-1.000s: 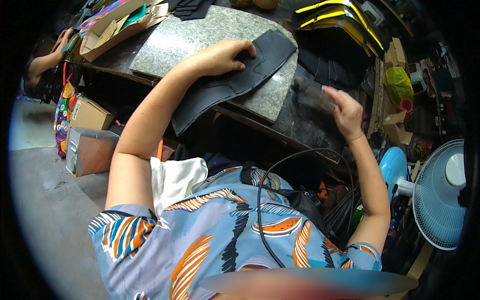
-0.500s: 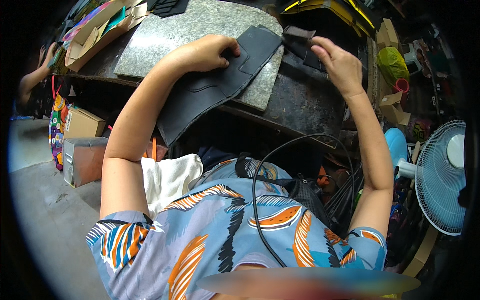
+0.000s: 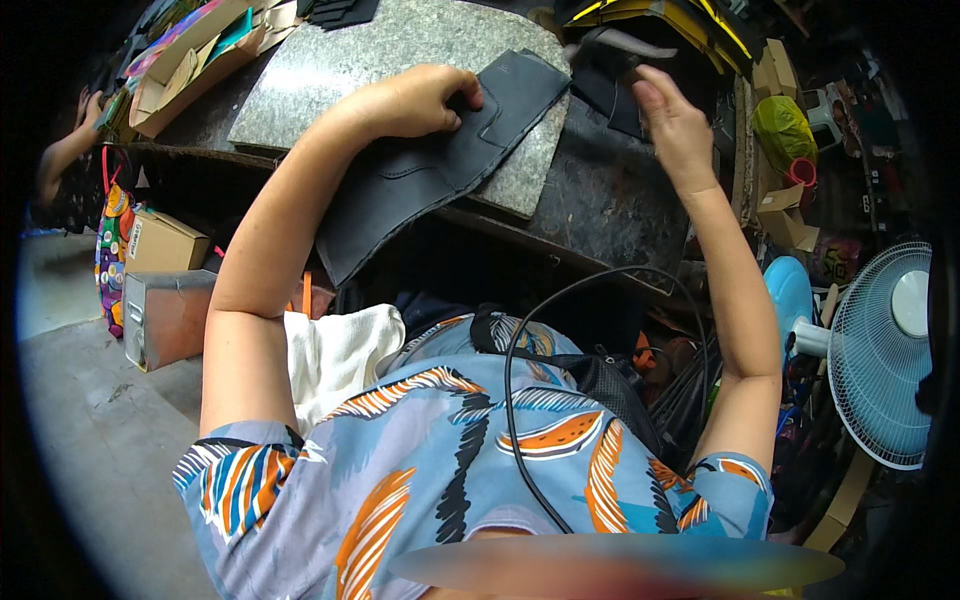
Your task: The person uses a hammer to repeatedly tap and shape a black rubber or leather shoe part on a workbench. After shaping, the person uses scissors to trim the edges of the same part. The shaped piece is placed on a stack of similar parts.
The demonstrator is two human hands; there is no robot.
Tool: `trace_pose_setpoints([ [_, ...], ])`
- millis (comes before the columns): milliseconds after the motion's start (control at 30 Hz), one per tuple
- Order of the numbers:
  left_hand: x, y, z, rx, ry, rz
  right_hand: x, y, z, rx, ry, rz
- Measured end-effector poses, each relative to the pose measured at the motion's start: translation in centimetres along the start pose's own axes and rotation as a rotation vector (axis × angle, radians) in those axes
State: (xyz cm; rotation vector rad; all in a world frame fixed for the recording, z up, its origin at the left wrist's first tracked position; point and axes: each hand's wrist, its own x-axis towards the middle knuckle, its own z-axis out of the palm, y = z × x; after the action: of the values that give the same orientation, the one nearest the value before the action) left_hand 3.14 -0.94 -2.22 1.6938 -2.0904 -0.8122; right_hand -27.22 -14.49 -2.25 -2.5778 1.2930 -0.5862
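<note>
The left hand (image 3: 420,100) lies curled, knuckles up, on a large flat piece of dark grey leather-like sheet (image 3: 430,175), fingers folded and pressing it down near its upper end. That sheet rests across the near corner of a speckled grey stone slab (image 3: 370,50) and hangs off the slab's lower edge toward the person's lap. The slab sits on a dark, worn desk (image 3: 610,200). The right hand (image 3: 668,120) is raised over the desk to the right of the slab, fingers drawn together around a smaller dark curved piece (image 3: 610,60); whether it is pinched firmly or only touched cannot be told, since the fingertips are hidden behind the hand. Behind that piece lies a stack of black and yellow sheet material (image 3: 650,12). At the upper left of the desk lies an open brown cardboard box (image 3: 190,70), and another person's hand (image 3: 88,105) shows at the far left edge. Below the desk on the left stand a small brown carton (image 3: 165,242) and a grey metal box (image 3: 165,315) on the concrete floor (image 3: 90,430). A white cloth (image 3: 340,355) lies on the person's lap. A black cable (image 3: 520,400) loops across the patterned blue shirt (image 3: 450,470). A pale blue electric fan (image 3: 885,350) stands at the right.
</note>
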Motion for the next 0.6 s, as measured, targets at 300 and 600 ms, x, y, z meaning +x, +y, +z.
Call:
trace_pose_setpoints([
  [300, 2.1, -0.7, 1.4, 0.059, 0.455, 0.027, -1.4, -2.9, -0.1, 0.403, -0.068, -0.104],
  [600, 3.7, -1.4, 3.3, 0.207, 0.801, 0.299, -1.9, -2.7, 0.4, 0.324, -0.046, -0.199],
])
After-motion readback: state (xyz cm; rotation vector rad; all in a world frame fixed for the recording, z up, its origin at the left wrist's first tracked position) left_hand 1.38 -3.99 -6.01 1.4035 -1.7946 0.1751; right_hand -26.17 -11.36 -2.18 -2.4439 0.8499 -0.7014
